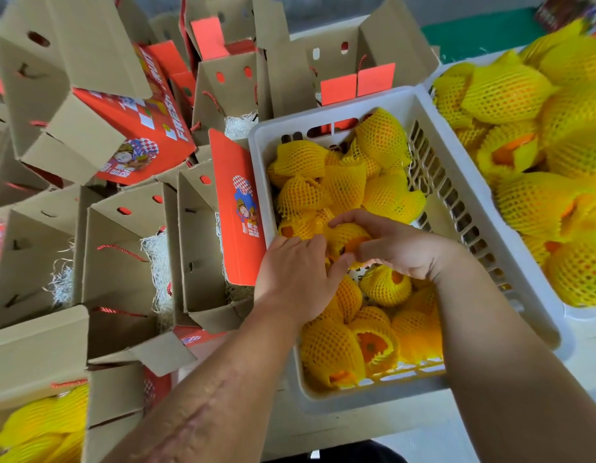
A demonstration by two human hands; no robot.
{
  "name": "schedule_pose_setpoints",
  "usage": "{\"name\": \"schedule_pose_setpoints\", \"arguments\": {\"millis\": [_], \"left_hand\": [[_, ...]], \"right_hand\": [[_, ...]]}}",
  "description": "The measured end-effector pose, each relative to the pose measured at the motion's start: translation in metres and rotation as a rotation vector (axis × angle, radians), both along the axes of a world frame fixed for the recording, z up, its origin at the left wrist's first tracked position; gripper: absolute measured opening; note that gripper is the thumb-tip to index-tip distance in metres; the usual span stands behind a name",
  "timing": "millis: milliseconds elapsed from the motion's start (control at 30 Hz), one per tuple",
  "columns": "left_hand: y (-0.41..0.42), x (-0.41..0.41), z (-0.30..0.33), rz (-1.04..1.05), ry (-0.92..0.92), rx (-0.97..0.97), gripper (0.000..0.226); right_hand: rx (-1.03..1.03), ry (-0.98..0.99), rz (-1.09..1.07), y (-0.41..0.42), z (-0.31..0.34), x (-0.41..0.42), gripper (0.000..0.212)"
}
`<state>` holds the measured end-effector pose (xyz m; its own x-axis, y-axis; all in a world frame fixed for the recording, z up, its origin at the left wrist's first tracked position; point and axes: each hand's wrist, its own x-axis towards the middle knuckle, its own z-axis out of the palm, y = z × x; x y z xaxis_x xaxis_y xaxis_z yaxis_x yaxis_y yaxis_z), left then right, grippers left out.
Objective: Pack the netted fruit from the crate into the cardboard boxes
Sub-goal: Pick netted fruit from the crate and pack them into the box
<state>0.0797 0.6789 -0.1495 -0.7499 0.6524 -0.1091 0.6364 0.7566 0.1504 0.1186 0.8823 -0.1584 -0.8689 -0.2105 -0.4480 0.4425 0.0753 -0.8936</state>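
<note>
A white plastic crate (pixel 487 242) holds several oranges wrapped in yellow foam netting. Both my hands are down inside it on one netted fruit (pixel 348 237) near the middle. My left hand (pixel 298 279) curls its fingers against the fruit's left side. My right hand (pixel 386 243) cups over its top and right side. Open cardboard boxes stand to the left; the nearest (pixel 203 248) has shredded paper at its bottom and a red flap. Another box (pixel 122 262) beside it also shows shredded paper.
A heap of netted fruit (pixel 537 162) fills the right side beyond the crate. More open red-and-brown boxes (pixel 99 105) are piled at the back left. A box at bottom left (pixel 39 426) holds netted fruit. A green surface (pixel 483 35) lies far back.
</note>
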Motion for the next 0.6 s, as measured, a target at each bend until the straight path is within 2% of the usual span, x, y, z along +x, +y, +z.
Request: {"name": "schedule_pose_setpoints", "arguments": {"millis": [100, 167, 267, 333, 367, 400, 500, 533, 600], "left_hand": [[-0.001, -0.001, -0.002, -0.004, 0.039, 0.021, 0.033], [-0.002, -0.001, -0.004, -0.005, 0.057, 0.059, 0.025], [-0.002, 0.000, -0.006, -0.016, 0.087, 0.116, 0.024], [-0.004, 0.000, -0.007, -0.027, 0.069, 0.187, 0.022], [-0.005, 0.000, -0.006, -0.035, 0.036, 0.233, 0.024], [-0.006, 0.000, -0.006, -0.030, 0.001, 0.268, 0.035], [-0.006, -0.001, -0.005, -0.050, -0.017, 0.175, 0.097], [-0.006, -0.002, -0.006, -0.054, 0.004, 0.129, 0.104], [-0.006, -0.003, -0.009, -0.052, 0.051, 0.116, 0.094]], "right_hand": [[0.032, -0.006, -0.009, -0.003, -0.001, -0.002, 0.059], [0.162, -0.016, -0.062, -0.007, -0.005, -0.003, 0.053], [0.363, -0.034, -0.147, -0.011, -0.011, -0.005, 0.047], [0.395, -0.027, -0.174, -0.010, -0.013, -0.007, 0.042], [0.376, -0.034, -0.192, -0.008, -0.012, -0.007, 0.039], [0.332, -0.055, -0.211, -0.007, -0.010, -0.008, 0.037], [0.121, -0.109, -0.250, -0.006, -0.007, -0.009, 0.049], [0.026, -0.112, -0.247, -0.007, -0.009, -0.008, 0.050], [-0.151, -0.123, -0.178, -0.010, -0.013, -0.006, 0.046]]}}
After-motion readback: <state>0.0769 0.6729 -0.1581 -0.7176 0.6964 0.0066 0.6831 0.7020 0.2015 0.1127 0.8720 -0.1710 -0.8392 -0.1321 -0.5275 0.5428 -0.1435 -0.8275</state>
